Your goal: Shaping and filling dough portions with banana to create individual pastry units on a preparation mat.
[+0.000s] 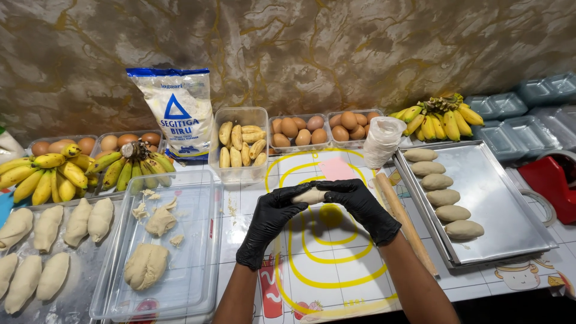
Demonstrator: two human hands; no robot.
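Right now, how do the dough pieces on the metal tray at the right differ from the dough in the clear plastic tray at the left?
The pieces on the metal tray are six smooth ovals in one neat column. The dough in the clear plastic tray is one large lump plus torn scraps, scattered and uneven. Both are the same pale beige dough as the piece between the gloved left hand and right hand.

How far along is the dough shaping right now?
Done: six shaped pieces lined up on the metal tray. In hand: left hand and right hand press one dough piece. Left: dough lumps in the clear tray.
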